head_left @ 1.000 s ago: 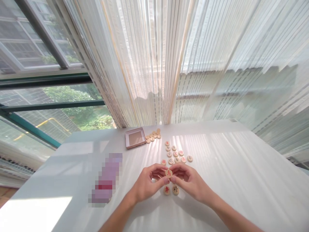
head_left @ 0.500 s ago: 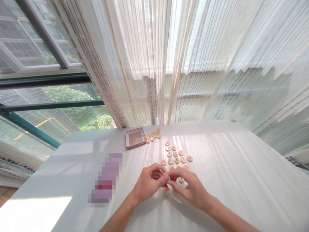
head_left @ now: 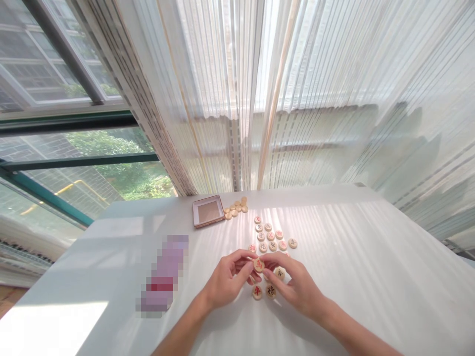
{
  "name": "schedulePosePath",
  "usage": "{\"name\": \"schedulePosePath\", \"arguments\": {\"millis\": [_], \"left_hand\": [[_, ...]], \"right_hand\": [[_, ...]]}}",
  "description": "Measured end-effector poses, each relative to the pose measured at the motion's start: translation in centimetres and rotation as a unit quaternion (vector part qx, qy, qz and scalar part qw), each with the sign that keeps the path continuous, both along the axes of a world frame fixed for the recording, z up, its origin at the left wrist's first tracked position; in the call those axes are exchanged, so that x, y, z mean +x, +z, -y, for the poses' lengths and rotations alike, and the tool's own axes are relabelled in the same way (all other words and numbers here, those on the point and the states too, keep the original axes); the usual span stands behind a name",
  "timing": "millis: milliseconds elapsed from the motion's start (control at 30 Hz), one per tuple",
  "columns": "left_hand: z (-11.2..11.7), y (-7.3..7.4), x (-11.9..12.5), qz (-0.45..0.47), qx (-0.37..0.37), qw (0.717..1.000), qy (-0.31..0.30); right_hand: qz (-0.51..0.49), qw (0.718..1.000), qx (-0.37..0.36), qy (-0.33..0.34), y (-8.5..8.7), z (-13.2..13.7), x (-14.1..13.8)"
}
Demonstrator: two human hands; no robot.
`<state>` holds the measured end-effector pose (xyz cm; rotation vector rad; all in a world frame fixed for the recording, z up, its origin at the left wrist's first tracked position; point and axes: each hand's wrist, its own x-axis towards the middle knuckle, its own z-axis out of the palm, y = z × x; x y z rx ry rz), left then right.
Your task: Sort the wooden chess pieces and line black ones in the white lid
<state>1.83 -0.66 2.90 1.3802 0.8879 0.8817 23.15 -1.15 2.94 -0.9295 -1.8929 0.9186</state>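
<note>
The left hand and right hand share one grip, thumbs and fingertips pinching a game disc above the desk, well short of its far edge. It should handle light, stiff and slightly slick, best held by the rim. It looks round, pale and woodlike, with a red character. Lettered discs spread beyond; near the far edge sits a shallow box.

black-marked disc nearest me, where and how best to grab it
Pinch the black-marked disc by its round rim, probably from the right with the right hand: it lies flat, and a red-marked disc sits close on its left.
</note>
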Motion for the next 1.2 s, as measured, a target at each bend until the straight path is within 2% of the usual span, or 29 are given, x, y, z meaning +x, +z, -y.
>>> {"name": "schedulePosePath", "arguments": {"millis": [267,433,633,833,967,1067,1200], "left_hand": [[0.1,-0.2,0.0,-0.007,0.007,1.0,0.002],[0.0,-0.1,0.0,-0.017,0.015,1.0,0.009],[0.2,-0.3,0.2,-0.063,0.084,0.994,0.022],[0.6,-0.3,0.8,-0.087,0.128,0.988,0.013],[0.7,-0.3,1.0,-0.105,0.168,0.979,0.043],[0.7,-0.3,0.9,-0.119,0.188,0.973,0.063],[-0.1,-0.2,-0.2,-0.132,0.194,0.969,0.075]], "right_hand": [[0.001,1.0,-0.001,-0.003,-0.4,-0.1,0.3],[-0.007,1.0,-0.013,-0.001,-0.1,0.0,0.3],[0.004,0.998,-0.064,-0.019,0.5,0.0,0.0],[-0.005,0.992,-0.112,-0.065,0.0,0.1,-0.3],[-0.009,0.991,-0.105,-0.082,-0.2,0.3,-0.6],[-0.022,0.991,-0.109,-0.07,-0.2,0.5,-0.7],[-0.018,0.994,-0.09,-0.057,0.1,0.5,-0.5]]}}
